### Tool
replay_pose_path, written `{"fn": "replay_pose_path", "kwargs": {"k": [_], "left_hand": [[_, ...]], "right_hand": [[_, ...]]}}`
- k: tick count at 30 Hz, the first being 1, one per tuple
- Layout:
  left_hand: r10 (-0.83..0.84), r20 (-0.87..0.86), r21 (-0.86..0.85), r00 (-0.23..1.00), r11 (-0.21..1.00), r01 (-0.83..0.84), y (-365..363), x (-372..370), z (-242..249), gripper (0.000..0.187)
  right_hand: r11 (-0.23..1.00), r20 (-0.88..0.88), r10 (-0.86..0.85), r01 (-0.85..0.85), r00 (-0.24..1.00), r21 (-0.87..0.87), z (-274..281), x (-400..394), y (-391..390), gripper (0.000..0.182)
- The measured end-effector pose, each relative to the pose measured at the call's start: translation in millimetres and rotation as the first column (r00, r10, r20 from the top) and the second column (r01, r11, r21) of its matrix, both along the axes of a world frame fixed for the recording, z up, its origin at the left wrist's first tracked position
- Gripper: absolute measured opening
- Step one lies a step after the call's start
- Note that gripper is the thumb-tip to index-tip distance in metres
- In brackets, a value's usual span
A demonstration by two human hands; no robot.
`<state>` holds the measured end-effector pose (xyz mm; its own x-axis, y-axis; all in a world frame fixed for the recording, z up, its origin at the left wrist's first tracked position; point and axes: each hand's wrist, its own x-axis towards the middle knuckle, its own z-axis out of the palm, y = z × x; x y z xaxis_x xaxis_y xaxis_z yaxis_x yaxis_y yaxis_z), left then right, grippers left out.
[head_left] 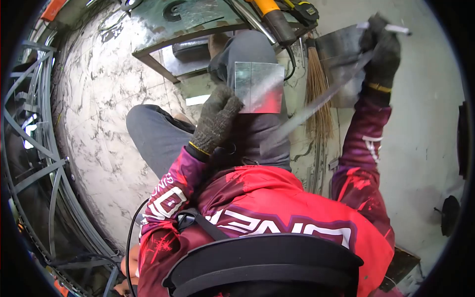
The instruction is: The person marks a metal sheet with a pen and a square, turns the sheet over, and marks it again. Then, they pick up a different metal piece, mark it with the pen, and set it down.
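Observation:
A shiny square metal sheet [259, 79] lies over my raised thigh, with a thin dark line running down it and a red reflection near its lower edge. My left hand [216, 116], in a grey knit glove, has its fingers closed at the sheet's left edge. Up at the right, my right hand [382, 49] wears a dark glove and is closed around a white pen-like marker [398, 29]. From the same hand a long flat ruler-like strip [316, 103] slants down to the left, smeared by motion; its markings cannot be read.
A metal-topped bench [193, 22] stands ahead, bearing an orange-and-black power tool [274, 22] and a tape measure [304, 12]. A straw broom [318, 91] and a grey metal panel [341, 47] are at the right. Welded steel framing [37, 131] lines the left side.

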<state>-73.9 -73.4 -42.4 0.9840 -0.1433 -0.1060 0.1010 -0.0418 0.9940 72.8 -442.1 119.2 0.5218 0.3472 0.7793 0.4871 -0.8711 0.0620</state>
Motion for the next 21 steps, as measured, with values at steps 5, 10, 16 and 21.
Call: {"fn": "replay_pose_path", "kwargs": {"k": [5,10,16,21], "left_hand": [[-0.259,-0.195,-0.185,0.946,0.957,0.224,13.3,2.0,12.9,0.013],[-0.570,0.128,-0.122,0.812,0.803,0.583,40.7,46.0,7.8,0.029],[-0.590,0.258,0.486,0.765,0.764,0.425,21.0,69.4,25.7,0.027],[-0.247,0.629,0.386,0.737,0.922,-0.021,2.3,42.3,-1.3,0.024]], "right_hand": [[0.979,-0.247,-0.168,0.132,0.954,-0.158,-78.0,-49.2,53.1,0.020],[0.964,-0.449,-0.258,0.256,0.855,-0.065,-107.9,-48.4,90.4,0.017],[0.956,-0.352,-0.294,0.278,0.889,-0.095,-112.0,-43.4,97.4,0.016],[0.943,-0.354,-0.263,0.317,0.898,0.105,-90.8,-20.8,120.6,0.021]]}}
